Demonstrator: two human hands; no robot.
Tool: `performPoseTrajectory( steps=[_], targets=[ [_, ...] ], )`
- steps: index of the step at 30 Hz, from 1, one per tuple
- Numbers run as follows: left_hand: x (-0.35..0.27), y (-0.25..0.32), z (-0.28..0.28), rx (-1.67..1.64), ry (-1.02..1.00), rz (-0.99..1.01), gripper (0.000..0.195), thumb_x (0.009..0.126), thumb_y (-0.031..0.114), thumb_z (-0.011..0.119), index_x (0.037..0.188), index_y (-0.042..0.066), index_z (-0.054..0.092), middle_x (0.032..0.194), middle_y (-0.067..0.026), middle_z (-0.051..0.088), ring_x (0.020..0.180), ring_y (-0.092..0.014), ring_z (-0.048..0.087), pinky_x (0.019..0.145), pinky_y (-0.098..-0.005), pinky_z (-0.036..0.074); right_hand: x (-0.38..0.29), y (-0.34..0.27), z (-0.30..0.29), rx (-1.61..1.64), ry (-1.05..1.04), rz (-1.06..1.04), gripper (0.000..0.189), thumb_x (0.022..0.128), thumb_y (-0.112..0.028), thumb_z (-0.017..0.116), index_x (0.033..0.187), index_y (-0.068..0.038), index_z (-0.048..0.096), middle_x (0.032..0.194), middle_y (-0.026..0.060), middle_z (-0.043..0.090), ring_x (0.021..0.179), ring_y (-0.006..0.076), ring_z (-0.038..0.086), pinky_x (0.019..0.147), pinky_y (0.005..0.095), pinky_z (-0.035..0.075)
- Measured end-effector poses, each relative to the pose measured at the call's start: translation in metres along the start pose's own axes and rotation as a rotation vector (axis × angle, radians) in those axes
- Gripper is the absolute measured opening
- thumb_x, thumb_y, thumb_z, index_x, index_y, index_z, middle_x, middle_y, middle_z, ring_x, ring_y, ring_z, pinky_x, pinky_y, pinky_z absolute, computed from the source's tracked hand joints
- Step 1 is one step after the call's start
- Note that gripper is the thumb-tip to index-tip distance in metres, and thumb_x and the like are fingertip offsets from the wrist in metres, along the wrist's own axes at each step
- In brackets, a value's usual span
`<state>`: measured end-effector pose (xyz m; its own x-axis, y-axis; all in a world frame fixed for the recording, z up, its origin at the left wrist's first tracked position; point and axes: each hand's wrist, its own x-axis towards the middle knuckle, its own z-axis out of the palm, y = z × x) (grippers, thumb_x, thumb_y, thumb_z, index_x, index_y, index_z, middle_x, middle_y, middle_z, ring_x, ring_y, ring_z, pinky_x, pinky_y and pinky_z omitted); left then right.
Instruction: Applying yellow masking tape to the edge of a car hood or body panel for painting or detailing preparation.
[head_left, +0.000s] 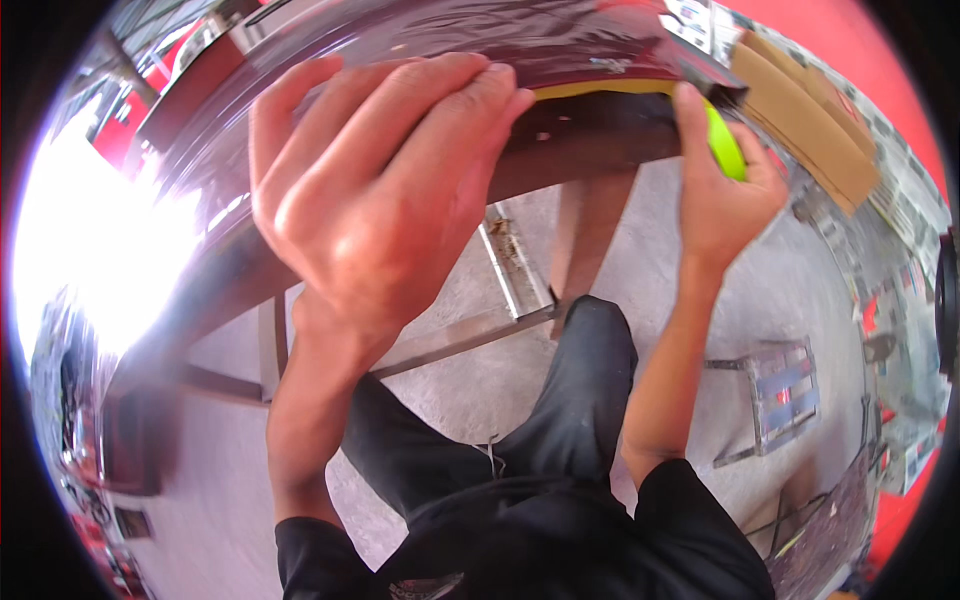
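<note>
A strip of yellow tape (607, 88) is stretched along the near edge of a dark maroon, glossy sheet (555, 45) on a brown frame or table (577, 142). At the strip's left end, my left hand (382, 180) pinches it with thumb and fingertips; the hand hides what lies behind it. My right hand (720, 202) grips a bright yellow-green rounded thing (726, 142) at the other end, its thumb on the sheet's edge. Whether this is a tape roll or a tape measure case, I cannot tell.
Brown legs (592, 225) and a low crossbar (457, 343) stand before my knees. A metal channel (517, 262) holding debris rests by the crossbar. Folded cardboard (810, 120) lies at the right, near newspaper sheets (900, 180). A small stool (784, 397) is on the concrete floor.
</note>
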<state>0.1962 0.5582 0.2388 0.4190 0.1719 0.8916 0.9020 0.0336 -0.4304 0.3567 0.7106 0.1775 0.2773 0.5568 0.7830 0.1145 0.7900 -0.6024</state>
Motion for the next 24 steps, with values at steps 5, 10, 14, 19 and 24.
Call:
performPoseTrajectory(
  steps=[5,10,14,19,24],
  targets=[
    [-0.024,-0.028,-0.046,0.065,0.023,0.002,0.018,0.067,0.008,0.084,0.083,0.010,0.076,0.084,-0.0009,0.074,0.078,-0.018,0.071,0.083,-0.0338,0.049,0.003,0.001,-0.004,-0.211,-0.079,0.074,0.040,0.081,-0.036,0.084,0.085,0.003,0.076,0.072,0.0011,0.068,0.068,0.0061,0.054,0.068,0.0262,0.048],
    [-0.048,-0.051,-0.112,0.208,0.028,-0.059,0.017,0.067,0.009,0.084,0.082,0.010,0.075,0.084,-0.0018,0.074,0.080,-0.019,0.072,0.089,-0.0359,0.049,0.003,-0.007,-0.005,-0.136,-0.117,0.067,0.043,0.087,-0.038,0.078,0.093,0.004,0.076,0.084,0.0051,0.074,0.078,0.0091,0.063,0.077,0.0278,0.051],
    [-0.078,-0.075,-0.181,0.358,-0.047,-0.162,0.014,0.071,0.015,0.084,0.083,0.014,0.078,0.091,0.0004,0.076,0.092,-0.019,0.073,0.096,-0.0398,0.048,0.008,-0.004,-0.010,-0.212,-0.149,0.025,0.038,0.086,-0.032,0.080,0.090,0.005,0.076,0.082,0.0095,0.074,0.073,0.0149,0.064,0.072,0.0302,0.052],
    [-0.121,-0.096,-0.275,0.612,-0.106,-0.491,0.012,0.076,0.009,0.082,0.086,0.014,0.080,0.099,0.0006,0.077,0.108,-0.022,0.069,0.102,-0.0421,0.046,0.013,0.017,-0.008,-0.191,-0.166,-0.153,0.044,0.087,-0.038,0.078,0.092,0.005,0.075,0.085,0.0069,0.074,0.076,0.0114,0.064,0.073,0.0275,0.052],
    [-0.153,-0.076,-0.292,-0.079,0.684,-1.224,0.021,0.097,0.012,0.060,0.107,-0.005,0.067,0.096,-0.0135,0.069,0.089,-0.023,0.067,0.080,-0.0340,0.057,0.014,0.024,-0.010,-0.208,-0.139,-0.214,0.048,0.085,-0.042,0.078,0.094,0.005,0.076,0.085,0.0065,0.074,0.076,0.0103,0.064,0.072,0.0265,0.052]
  ],
)
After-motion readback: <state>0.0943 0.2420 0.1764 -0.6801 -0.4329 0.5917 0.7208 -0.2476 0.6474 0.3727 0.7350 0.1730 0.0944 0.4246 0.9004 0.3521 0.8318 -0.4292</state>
